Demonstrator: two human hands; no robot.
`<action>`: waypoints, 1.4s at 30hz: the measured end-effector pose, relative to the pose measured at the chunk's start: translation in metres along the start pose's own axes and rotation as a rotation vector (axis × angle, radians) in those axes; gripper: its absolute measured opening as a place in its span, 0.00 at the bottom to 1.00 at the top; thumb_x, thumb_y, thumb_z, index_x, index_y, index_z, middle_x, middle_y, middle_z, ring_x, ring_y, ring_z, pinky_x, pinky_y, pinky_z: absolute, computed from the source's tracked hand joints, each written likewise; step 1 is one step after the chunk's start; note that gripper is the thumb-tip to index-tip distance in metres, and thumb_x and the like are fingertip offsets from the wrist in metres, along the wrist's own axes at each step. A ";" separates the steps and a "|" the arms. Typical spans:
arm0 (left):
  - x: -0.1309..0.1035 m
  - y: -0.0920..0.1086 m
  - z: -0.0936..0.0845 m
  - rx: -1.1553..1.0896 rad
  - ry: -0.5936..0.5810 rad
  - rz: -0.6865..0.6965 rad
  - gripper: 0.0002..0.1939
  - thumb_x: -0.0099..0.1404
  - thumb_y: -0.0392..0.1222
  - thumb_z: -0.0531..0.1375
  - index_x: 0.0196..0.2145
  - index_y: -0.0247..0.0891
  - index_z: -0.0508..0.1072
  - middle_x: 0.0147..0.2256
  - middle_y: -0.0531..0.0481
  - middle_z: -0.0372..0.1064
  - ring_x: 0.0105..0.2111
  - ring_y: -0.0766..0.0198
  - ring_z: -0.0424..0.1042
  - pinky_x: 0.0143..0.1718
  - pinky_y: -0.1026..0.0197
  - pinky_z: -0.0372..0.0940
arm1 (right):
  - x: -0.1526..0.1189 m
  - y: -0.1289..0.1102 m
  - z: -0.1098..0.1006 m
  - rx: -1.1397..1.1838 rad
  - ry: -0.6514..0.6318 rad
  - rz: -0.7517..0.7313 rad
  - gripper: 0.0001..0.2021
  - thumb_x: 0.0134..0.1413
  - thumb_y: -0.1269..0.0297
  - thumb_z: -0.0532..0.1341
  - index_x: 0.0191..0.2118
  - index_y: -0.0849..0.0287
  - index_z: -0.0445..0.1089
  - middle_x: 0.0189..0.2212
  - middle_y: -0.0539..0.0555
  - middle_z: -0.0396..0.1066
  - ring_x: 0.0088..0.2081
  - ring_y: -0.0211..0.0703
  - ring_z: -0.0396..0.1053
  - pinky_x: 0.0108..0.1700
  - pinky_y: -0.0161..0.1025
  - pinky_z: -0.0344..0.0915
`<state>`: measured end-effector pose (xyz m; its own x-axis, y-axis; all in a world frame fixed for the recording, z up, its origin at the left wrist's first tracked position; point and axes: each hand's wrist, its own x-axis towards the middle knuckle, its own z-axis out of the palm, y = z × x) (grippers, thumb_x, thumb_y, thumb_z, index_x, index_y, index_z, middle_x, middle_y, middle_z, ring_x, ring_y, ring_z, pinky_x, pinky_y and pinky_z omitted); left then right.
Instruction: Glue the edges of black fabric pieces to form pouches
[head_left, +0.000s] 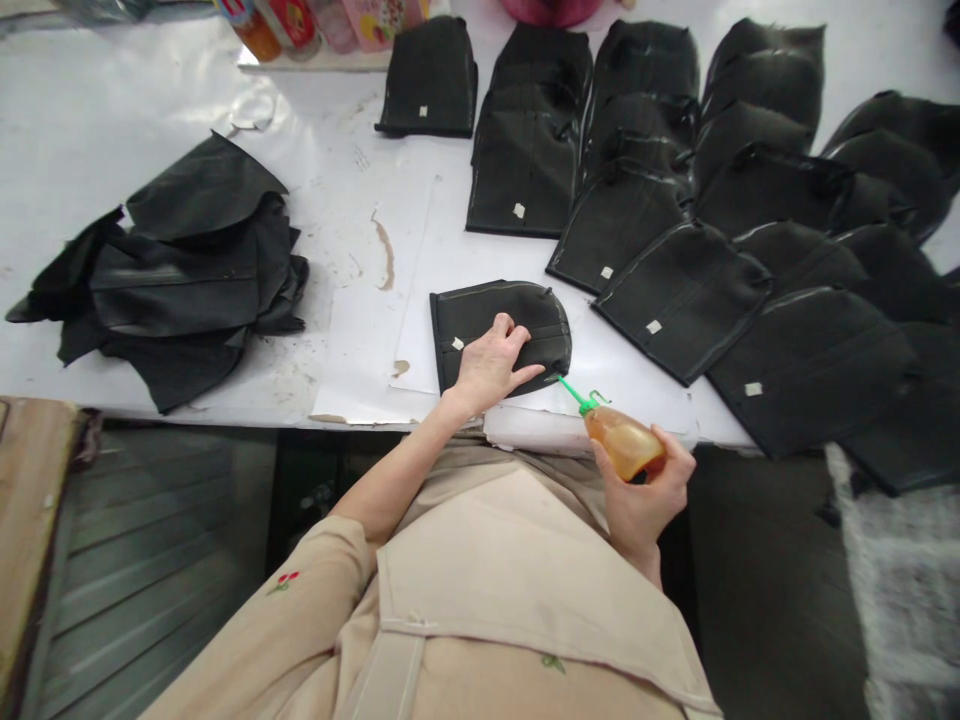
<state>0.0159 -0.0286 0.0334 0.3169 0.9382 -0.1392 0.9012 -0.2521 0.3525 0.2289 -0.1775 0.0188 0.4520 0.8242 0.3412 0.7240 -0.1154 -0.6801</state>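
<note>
A black stitched leather-like piece (487, 305) lies flat near the table's front edge, its curved end to the right and a small pale tag on its left part. My left hand (491, 365) rests on it with thumb stretched out and the other fingers bent, pressing it down. In my right hand (649, 500) is a squeeze bottle (626, 445) of amber liquid, with fingers wrapped round its body. The bottle's green nozzle points up and left, its tip at the lower right edge of the black piece.
Overlapping rows of similar black pieces (682, 300) cover the right side of the white table (345, 240). One more stack (427, 75) sits at the back. Loose black pieces (180, 270) are heaped on the left. Bottles and packets (315, 25) stand at the far edge.
</note>
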 end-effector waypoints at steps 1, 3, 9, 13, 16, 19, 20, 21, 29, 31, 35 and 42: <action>0.000 0.000 0.000 0.000 -0.001 -0.001 0.22 0.67 0.55 0.65 0.51 0.39 0.71 0.53 0.43 0.64 0.45 0.57 0.75 0.39 0.61 0.68 | 0.001 0.002 0.000 0.001 0.005 0.001 0.37 0.43 0.47 0.77 0.55 0.60 0.68 0.45 0.60 0.73 0.45 0.56 0.75 0.46 0.50 0.74; 0.000 0.001 -0.001 -0.001 -0.004 -0.005 0.22 0.67 0.56 0.65 0.51 0.39 0.71 0.53 0.43 0.64 0.45 0.57 0.75 0.39 0.61 0.68 | 0.002 0.004 0.000 0.008 0.005 0.001 0.37 0.42 0.48 0.77 0.55 0.61 0.68 0.46 0.60 0.72 0.46 0.57 0.75 0.45 0.51 0.75; 0.000 0.002 -0.003 -0.010 -0.013 -0.017 0.22 0.67 0.56 0.66 0.51 0.40 0.71 0.53 0.44 0.64 0.45 0.57 0.75 0.40 0.61 0.68 | -0.002 -0.002 0.001 0.013 -0.043 0.004 0.36 0.42 0.47 0.77 0.55 0.60 0.68 0.45 0.60 0.73 0.44 0.56 0.76 0.45 0.50 0.75; 0.002 -0.001 -0.002 -0.040 0.006 -0.012 0.23 0.65 0.56 0.68 0.49 0.40 0.71 0.52 0.44 0.65 0.43 0.57 0.75 0.39 0.61 0.68 | -0.007 -0.009 0.003 0.044 -0.091 -0.017 0.35 0.43 0.47 0.76 0.54 0.59 0.68 0.45 0.59 0.74 0.44 0.55 0.76 0.45 0.50 0.75; 0.004 -0.003 0.000 -0.063 0.012 -0.012 0.23 0.63 0.56 0.69 0.49 0.40 0.71 0.51 0.45 0.65 0.43 0.57 0.75 0.39 0.61 0.67 | -0.009 -0.014 0.004 0.060 -0.121 -0.039 0.34 0.45 0.47 0.75 0.54 0.59 0.68 0.44 0.59 0.74 0.43 0.54 0.76 0.44 0.48 0.75; 0.005 -0.005 0.000 -0.085 0.018 -0.014 0.23 0.63 0.55 0.69 0.49 0.40 0.71 0.51 0.45 0.65 0.43 0.57 0.75 0.39 0.61 0.67 | -0.009 -0.019 0.005 0.082 -0.139 -0.070 0.33 0.46 0.47 0.75 0.54 0.59 0.68 0.43 0.58 0.74 0.41 0.52 0.76 0.42 0.47 0.76; 0.005 -0.005 0.000 -0.093 0.020 -0.015 0.23 0.62 0.55 0.70 0.48 0.40 0.71 0.51 0.45 0.65 0.43 0.57 0.75 0.39 0.60 0.67 | -0.009 -0.020 0.006 0.092 -0.144 -0.080 0.33 0.46 0.47 0.75 0.54 0.58 0.68 0.43 0.58 0.75 0.41 0.52 0.76 0.42 0.47 0.76; 0.005 -0.005 0.000 -0.100 0.021 -0.016 0.24 0.62 0.55 0.70 0.48 0.40 0.71 0.51 0.45 0.65 0.43 0.57 0.75 0.39 0.60 0.67 | -0.009 -0.021 0.006 0.099 -0.153 -0.088 0.33 0.46 0.48 0.75 0.54 0.58 0.68 0.43 0.58 0.75 0.41 0.52 0.76 0.41 0.47 0.76; 0.006 -0.006 -0.002 -0.148 0.014 -0.018 0.24 0.61 0.54 0.71 0.48 0.39 0.72 0.51 0.44 0.65 0.44 0.56 0.75 0.41 0.60 0.68 | -0.014 -0.028 0.014 0.087 -0.244 -0.134 0.33 0.48 0.45 0.73 0.54 0.57 0.66 0.44 0.58 0.75 0.42 0.51 0.77 0.40 0.45 0.76; 0.004 -0.010 -0.004 -0.218 0.009 0.025 0.22 0.62 0.53 0.70 0.48 0.39 0.73 0.51 0.44 0.66 0.42 0.58 0.75 0.41 0.60 0.69 | -0.014 -0.030 0.017 0.086 -0.258 -0.160 0.32 0.49 0.45 0.72 0.54 0.57 0.66 0.44 0.58 0.75 0.41 0.51 0.77 0.39 0.44 0.75; -0.007 -0.026 -0.010 -0.503 0.058 0.070 0.13 0.68 0.48 0.65 0.46 0.39 0.74 0.47 0.47 0.67 0.34 0.67 0.73 0.37 0.63 0.69 | -0.012 -0.035 0.022 0.123 -0.286 -0.227 0.33 0.50 0.47 0.73 0.56 0.56 0.65 0.43 0.57 0.75 0.41 0.50 0.77 0.40 0.43 0.75; -0.038 -0.059 -0.017 -0.413 0.301 -0.233 0.04 0.70 0.40 0.59 0.37 0.40 0.74 0.36 0.51 0.70 0.33 0.65 0.70 0.38 0.62 0.65 | -0.015 -0.040 0.032 0.133 -0.381 -0.203 0.34 0.49 0.44 0.72 0.56 0.54 0.64 0.44 0.58 0.74 0.42 0.52 0.76 0.38 0.44 0.75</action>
<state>-0.0540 -0.0457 0.0338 -0.0298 0.9995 -0.0081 0.7274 0.0272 0.6857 0.1771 -0.1675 0.0202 0.0658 0.9710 0.2299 0.6938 0.1211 -0.7099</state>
